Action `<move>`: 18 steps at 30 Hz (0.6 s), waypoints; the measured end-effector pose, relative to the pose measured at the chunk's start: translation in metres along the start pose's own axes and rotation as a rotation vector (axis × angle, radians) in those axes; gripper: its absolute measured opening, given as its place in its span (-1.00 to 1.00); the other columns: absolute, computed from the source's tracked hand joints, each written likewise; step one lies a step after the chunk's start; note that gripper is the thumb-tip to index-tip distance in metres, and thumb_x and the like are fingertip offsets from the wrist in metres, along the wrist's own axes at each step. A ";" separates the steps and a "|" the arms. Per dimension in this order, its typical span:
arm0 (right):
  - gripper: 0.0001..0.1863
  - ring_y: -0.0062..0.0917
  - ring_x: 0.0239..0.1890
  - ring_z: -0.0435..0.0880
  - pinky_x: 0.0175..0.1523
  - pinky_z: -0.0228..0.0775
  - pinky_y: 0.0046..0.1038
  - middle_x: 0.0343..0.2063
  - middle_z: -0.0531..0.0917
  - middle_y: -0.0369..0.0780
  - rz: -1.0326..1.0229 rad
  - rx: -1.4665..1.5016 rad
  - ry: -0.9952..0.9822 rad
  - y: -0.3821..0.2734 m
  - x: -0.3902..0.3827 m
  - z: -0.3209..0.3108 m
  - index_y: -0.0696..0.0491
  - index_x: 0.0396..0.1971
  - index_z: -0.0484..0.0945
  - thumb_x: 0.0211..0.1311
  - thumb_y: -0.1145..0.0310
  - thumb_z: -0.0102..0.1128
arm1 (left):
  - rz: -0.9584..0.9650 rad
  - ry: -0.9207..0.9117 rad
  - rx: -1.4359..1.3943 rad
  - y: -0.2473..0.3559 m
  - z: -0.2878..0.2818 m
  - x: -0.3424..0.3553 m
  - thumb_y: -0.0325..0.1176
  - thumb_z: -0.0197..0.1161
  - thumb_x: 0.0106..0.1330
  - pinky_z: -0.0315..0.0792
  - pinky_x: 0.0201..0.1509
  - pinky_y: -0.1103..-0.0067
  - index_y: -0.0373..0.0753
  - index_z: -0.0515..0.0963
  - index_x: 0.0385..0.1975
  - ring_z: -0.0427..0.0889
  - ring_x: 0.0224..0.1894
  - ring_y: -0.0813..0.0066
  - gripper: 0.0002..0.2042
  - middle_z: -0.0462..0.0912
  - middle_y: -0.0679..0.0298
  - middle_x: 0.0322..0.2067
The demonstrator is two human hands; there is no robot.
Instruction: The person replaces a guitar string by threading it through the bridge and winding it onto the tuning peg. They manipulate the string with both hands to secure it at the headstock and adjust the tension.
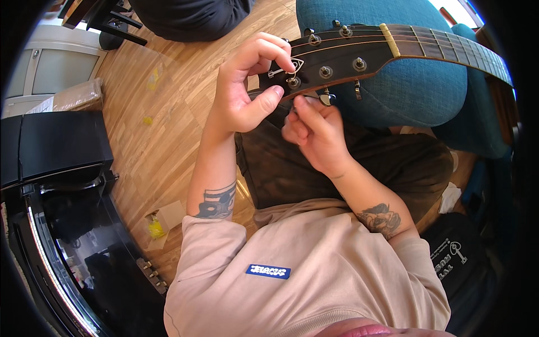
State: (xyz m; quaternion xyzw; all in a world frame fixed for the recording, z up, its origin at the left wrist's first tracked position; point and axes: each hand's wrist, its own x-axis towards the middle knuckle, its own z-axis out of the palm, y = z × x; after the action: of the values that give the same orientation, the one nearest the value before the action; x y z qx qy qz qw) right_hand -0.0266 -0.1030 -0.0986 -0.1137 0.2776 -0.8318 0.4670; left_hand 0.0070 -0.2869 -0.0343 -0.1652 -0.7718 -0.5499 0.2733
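A guitar headstock (337,53) in dark finish lies across the upper middle, with metal tuning posts and a pale nut (389,40). Its neck (449,48) runs off to the right. My left hand (244,84) curls around the headstock's far left end; the index fingertip reaches over its face beside an end tuning post (293,82), and the thumb lies near the lower edge. Below that edge, my right hand (320,132) pinches thumb against finger at a tuning peg, mostly hidden by the fingers. Another tuning peg (327,99) sticks out just right of it.
A teal upholstered seat (410,101) lies under the neck. At left stands a glossy black cabinet-like piece (67,146); beyond it is a wrapped parcel (73,96). A small open box (168,219) sits on the wooden floor (140,112). A black bag (460,269) is at right.
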 end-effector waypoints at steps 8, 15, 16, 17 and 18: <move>-0.51 -0.67 -0.44 0.54 -0.27 0.34 -0.56 -0.41 0.70 -0.27 0.102 0.201 -0.177 -0.004 -0.003 0.007 0.20 -0.09 0.66 0.66 0.07 -0.09 | -0.009 -0.065 0.042 0.007 -0.004 0.002 -0.51 0.24 0.04 0.32 -0.07 0.65 -0.37 0.69 -0.27 0.44 -0.18 0.53 -0.76 0.51 0.16 -0.13; -0.50 -0.66 -0.47 0.33 -0.29 0.20 -0.56 -0.54 0.45 -0.39 0.122 0.211 -0.242 0.000 0.000 -0.004 0.15 -0.16 0.61 0.64 -0.02 -0.07 | 0.006 -0.223 0.141 0.009 -0.016 0.008 -0.55 0.30 0.12 0.46 0.00 0.57 -0.37 0.68 -0.27 0.50 -0.11 0.46 -0.83 0.49 0.16 -0.11; -0.51 -0.66 -0.47 0.31 -0.30 0.17 -0.56 -0.54 0.42 -0.41 0.122 0.190 -0.235 0.000 0.000 -0.003 0.13 -0.16 0.62 0.63 -0.02 -0.05 | -0.033 -0.230 0.127 0.012 -0.017 0.008 -0.55 0.30 0.13 0.48 0.02 0.56 -0.37 0.67 -0.27 0.51 -0.11 0.46 -0.83 0.48 0.16 -0.11; -0.53 -0.67 -0.47 0.28 -0.31 0.13 -0.57 -0.54 0.40 -0.42 0.121 0.169 -0.228 -0.001 0.000 -0.003 0.11 -0.16 0.62 0.63 -0.03 -0.04 | -0.072 -0.237 0.112 0.014 -0.017 0.008 -0.56 0.30 0.14 0.50 0.04 0.55 -0.38 0.67 -0.26 0.52 -0.11 0.46 -0.83 0.48 0.16 -0.10; -0.54 -0.67 -0.47 0.26 -0.32 0.10 -0.57 -0.55 0.38 -0.43 0.120 0.147 -0.221 -0.001 -0.001 -0.002 0.09 -0.17 0.63 0.62 -0.03 -0.03 | -0.066 -0.235 0.107 0.015 -0.017 0.008 -0.56 0.29 0.14 0.51 0.05 0.55 -0.38 0.66 -0.26 0.53 -0.10 0.46 -0.83 0.48 0.16 -0.10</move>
State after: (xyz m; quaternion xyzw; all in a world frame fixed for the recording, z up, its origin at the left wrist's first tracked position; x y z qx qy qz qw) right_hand -0.0281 -0.1012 -0.1000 -0.1533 0.1690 -0.8028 0.5508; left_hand 0.0124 -0.2980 -0.0141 -0.1881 -0.8318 -0.4934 0.1710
